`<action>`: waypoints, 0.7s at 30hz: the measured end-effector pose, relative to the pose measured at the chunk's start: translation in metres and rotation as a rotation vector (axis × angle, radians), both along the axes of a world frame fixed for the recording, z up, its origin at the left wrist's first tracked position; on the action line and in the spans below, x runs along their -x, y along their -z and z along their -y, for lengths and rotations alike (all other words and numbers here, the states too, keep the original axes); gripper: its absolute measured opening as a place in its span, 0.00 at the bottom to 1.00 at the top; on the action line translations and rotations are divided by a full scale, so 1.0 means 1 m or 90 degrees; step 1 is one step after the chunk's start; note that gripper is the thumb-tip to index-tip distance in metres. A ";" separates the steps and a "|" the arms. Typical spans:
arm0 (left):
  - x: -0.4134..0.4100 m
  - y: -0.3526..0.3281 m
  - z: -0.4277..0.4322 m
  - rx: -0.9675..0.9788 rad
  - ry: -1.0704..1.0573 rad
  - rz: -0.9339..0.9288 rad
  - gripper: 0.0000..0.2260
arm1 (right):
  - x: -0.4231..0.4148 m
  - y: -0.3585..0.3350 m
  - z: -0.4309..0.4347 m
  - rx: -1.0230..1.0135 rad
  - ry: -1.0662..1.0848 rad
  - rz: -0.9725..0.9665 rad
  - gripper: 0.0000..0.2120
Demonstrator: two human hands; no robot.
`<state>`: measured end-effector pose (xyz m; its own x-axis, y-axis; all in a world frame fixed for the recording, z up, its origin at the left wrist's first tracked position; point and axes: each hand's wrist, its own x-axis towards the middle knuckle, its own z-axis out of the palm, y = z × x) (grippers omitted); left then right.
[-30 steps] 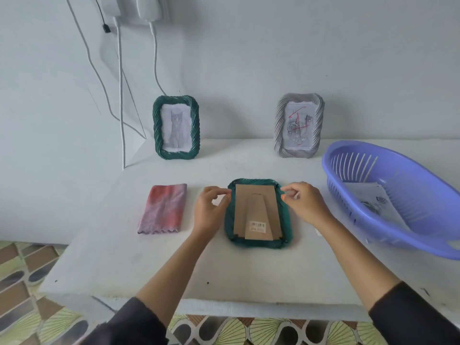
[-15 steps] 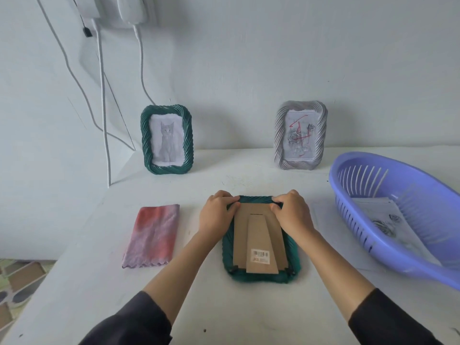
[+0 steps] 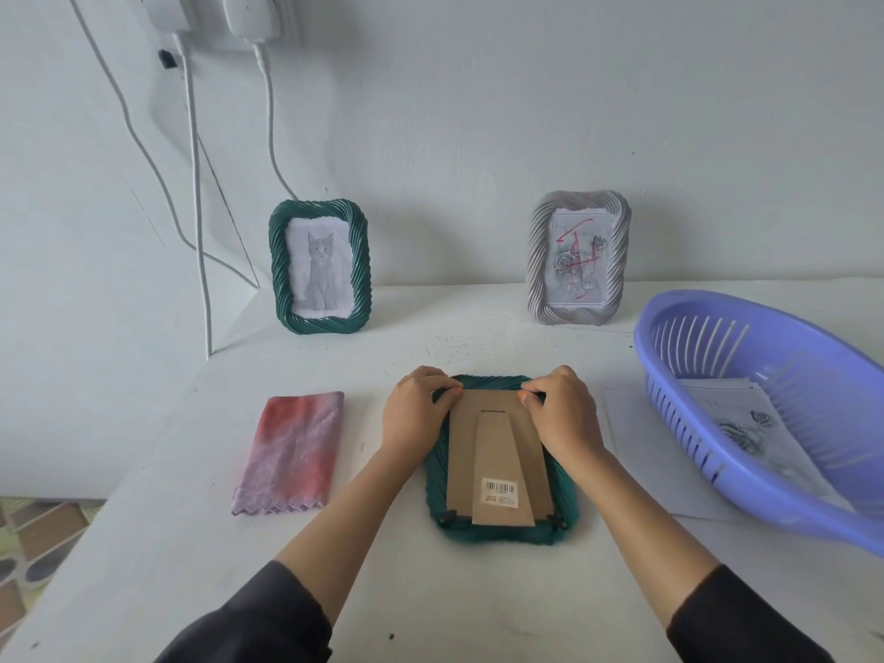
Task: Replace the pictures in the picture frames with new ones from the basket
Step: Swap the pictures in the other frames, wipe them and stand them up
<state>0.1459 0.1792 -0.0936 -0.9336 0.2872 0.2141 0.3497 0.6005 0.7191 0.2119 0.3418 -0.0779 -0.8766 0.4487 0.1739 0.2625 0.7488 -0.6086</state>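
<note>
Holding 1 lot of printed sheets (image 3: 746, 423), the lilac basket (image 3: 823, 370) sits at the worktop's (image 3: 406, 590) right edge. The top sheet shows a rose drawing; can't tell how many lie under it. 1 more loose sheet (image 3: 636, 452) lies flat on the worktop, partly under the basket's left side.

Frames: 3 in all.
- Face-down frame (image 3: 436, 485), green, lies near the front edge, approx. mid-worktop. Its brown backing board (image 3: 459, 452) faces up, w/ the stand folded flat on it and 1 barcode sticker (image 3: 499, 491) at the near end.
- Green upright frame (image 3: 319, 268) stands at the back edge, left, w/ a cat picture in it.
- Grey upright frame (image 3: 578, 258) stands at the back edge, right, w/ a rose picture marked in red.

Hands: 2, both at the far end of the face-down frame. Left hand (image 3: 416, 413) is on the far-left corner, right hand (image 3: 564, 413) on the far-right. Each has its fingers curled over the frame's far rim and a fingertip on a top corner of the backing board, so both grip the frame.

Cloth (image 3: 292, 452): 1, pink-red, folded, lying left of the face-down frame and apart from it.

Wall above the back-left corner: 2 white chargers (image 3: 251, 14), cables hanging down.
</note>
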 end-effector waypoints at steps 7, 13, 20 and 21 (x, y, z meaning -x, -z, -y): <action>-0.002 -0.002 0.001 0.000 -0.004 0.006 0.09 | -0.001 0.002 0.002 -0.026 -0.003 -0.011 0.09; -0.006 -0.009 0.003 -0.017 -0.006 0.041 0.10 | -0.003 0.002 -0.004 0.048 -0.026 -0.017 0.09; -0.030 -0.024 0.011 -0.105 -0.085 0.130 0.12 | -0.035 -0.005 -0.021 0.328 0.006 -0.071 0.15; -0.036 -0.024 0.013 -0.089 -0.097 0.132 0.12 | -0.041 -0.005 -0.021 0.320 0.016 -0.060 0.14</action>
<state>0.1823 0.1665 -0.0695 -0.9918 0.1207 0.0422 0.0998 0.5250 0.8452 0.2530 0.3630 -0.0731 -0.8555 0.5177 0.0097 0.2027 0.3522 -0.9137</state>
